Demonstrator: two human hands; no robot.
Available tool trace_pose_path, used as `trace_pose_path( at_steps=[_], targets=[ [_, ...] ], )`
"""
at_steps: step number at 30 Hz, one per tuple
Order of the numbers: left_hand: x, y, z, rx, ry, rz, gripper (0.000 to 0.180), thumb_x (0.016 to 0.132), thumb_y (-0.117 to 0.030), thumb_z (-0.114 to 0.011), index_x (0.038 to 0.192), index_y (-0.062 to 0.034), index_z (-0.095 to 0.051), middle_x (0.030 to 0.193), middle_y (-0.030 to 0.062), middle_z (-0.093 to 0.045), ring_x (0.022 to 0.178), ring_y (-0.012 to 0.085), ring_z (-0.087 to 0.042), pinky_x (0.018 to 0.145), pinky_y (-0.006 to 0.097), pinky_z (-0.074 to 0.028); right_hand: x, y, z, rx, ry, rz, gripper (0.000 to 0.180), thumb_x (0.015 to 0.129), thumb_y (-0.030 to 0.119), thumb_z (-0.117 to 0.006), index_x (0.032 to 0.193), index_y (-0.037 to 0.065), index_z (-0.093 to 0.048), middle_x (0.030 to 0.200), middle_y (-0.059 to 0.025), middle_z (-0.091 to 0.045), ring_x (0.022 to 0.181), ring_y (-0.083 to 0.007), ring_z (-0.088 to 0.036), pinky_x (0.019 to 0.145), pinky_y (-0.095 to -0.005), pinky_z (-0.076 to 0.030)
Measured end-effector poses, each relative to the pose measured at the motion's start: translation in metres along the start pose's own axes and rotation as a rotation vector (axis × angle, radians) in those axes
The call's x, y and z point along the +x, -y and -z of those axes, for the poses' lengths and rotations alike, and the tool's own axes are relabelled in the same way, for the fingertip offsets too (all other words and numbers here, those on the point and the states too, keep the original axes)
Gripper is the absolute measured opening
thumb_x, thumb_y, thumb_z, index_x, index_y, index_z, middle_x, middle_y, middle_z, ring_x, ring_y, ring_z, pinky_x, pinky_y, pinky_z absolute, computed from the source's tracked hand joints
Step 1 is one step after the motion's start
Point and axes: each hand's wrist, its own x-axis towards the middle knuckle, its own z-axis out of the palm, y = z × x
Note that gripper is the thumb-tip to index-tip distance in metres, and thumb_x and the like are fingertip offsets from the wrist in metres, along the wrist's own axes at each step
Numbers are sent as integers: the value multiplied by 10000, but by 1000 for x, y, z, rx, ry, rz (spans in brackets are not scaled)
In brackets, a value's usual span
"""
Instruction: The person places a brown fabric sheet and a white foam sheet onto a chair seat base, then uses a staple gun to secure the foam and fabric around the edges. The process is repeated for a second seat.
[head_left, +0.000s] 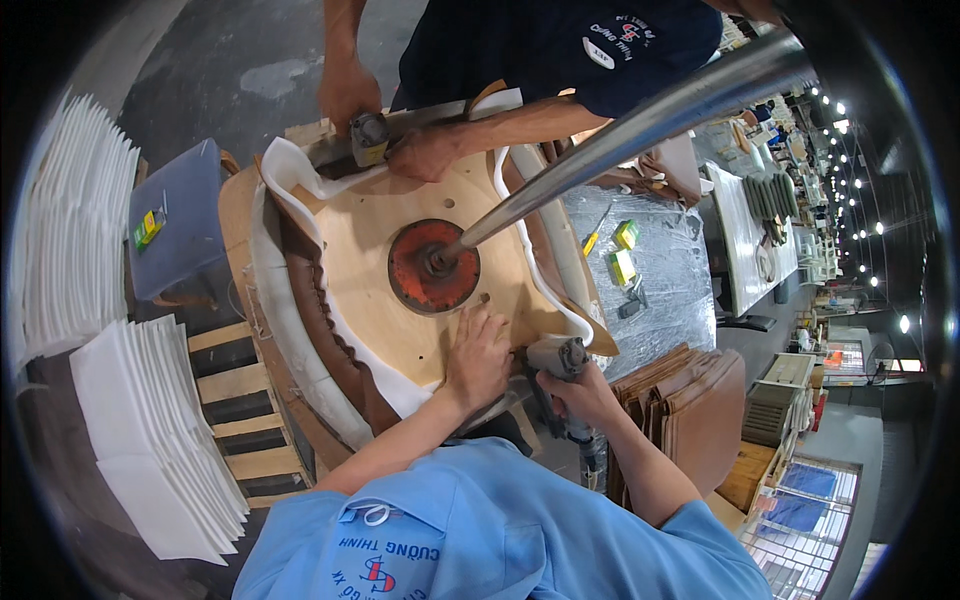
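My left hand (478, 355) presses flat on the near edge of a round plywood seat base (385, 225), beside the folded white foam (290, 340) and brown leather (305, 300) wrapped over its rim. My right hand (588, 395) grips a grey pneumatic staple gun (558, 356), whose nose touches the cover edge just right of my left hand. A red metal disc (433, 266) at the board's centre is held by a steel pole (640, 120). Across the board a co-worker in a dark shirt holds another staple gun (368, 138) with one hand (428, 152).
Stacks of white foam sheets (150, 440) lie at the left over a wooden pallet (235, 385). A blue plastic bin (175, 215) stands behind them. At the right, a plastic-covered table (670, 280) carries small yellow-green boxes (622, 266), and brown panels (690, 400) are stacked below it.
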Motion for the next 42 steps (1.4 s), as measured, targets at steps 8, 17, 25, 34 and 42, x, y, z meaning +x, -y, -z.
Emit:
trace_pose_path(
  at_steps=[8, 17, 25, 34, 42],
  targets=[
    [1, 3, -6, -13, -9, 12, 247, 894, -175, -795, 1074, -6, -783, 1459, 177, -568, 1568, 419, -386, 1327, 662, -230, 8, 5, -4, -56, -21, -43, 336, 975, 283, -848, 1110, -5, -739, 766, -59, -715, 587, -141, -668, 559, -336, -536],
    [-11, 6, 18, -54, 44, -20, 270, 843, -216, -829, 1030, -26, -788, 1472, 180, -559, 1557, 459, -376, 1299, 680, -216, 11, 4, -10, -233, -85, 93, 374, 966, 291, -856, 1170, -5, -754, 889, -91, -754, 638, -129, -712, 576, -325, -558],
    [-7, 9, 7, -48, -78, -23, 211, 872, -188, -779, 995, -17, -785, 1431, 180, -593, 1543, 450, -414, 1306, 640, -214, -5, 5, -13, -50, -12, -55, 352, 987, 272, -851, 1167, -7, -736, 808, -18, -698, 598, -108, -652, 540, -304, -520],
    [-6, 6, 4, -61, -44, 10, 215, 894, -178, -769, 1020, -4, -779, 1460, 194, -573, 1570, 438, -388, 1317, 641, -208, 7, 7, -25, -169, -118, 146, 357, 970, 271, -864, 1197, 13, -769, 888, -96, -758, 624, -123, -691, 560, -326, -548],
    [-8, 18, 19, -92, 2, -78, 197, 848, -202, -823, 910, -31, -747, 1451, 192, -577, 1525, 473, -423, 1289, 678, -231, 9, 27, -16, -118, -58, -36, 353, 964, 258, -871, 1177, -3, -765, 825, -69, -751, 602, -121, -683, 549, -316, -556]
  ],
)
